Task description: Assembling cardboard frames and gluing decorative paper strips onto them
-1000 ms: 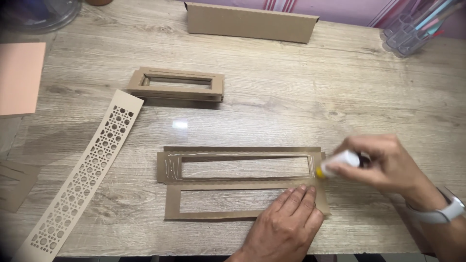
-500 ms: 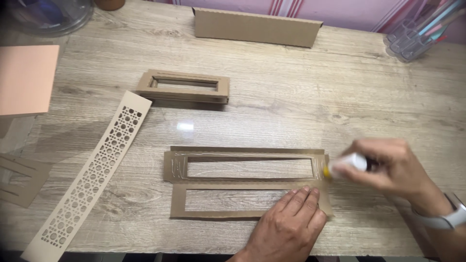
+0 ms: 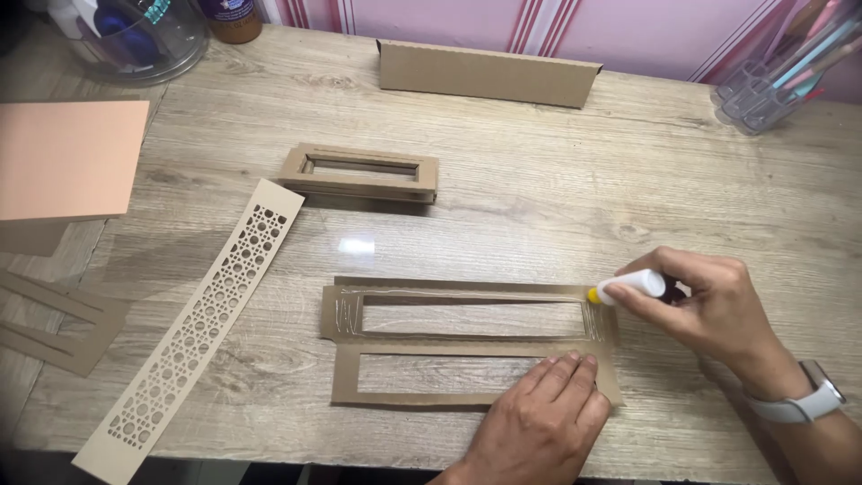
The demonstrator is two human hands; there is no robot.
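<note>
Wood-grain surface (image 3: 539, 189) carries two cardboard frames (image 3: 467, 346); left hand (image 3: 539, 422) presses flat, fingers together, on the lower frame (glue-streaked upper one), right hand (image 3: 709, 305) clamped around a glue tube (image 3: 628, 287) at the frame's right end.

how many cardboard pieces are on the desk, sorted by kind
flat window frames under the hands: 2 (glued frame, lower frame)
stacked frame block: 1
lattice strip: 1
folded corrugated strip: 1
slotted offcut at the left edge: 1
total: 6

The right hand holds a glue bottle; the left hand presses the lower frame.
</note>
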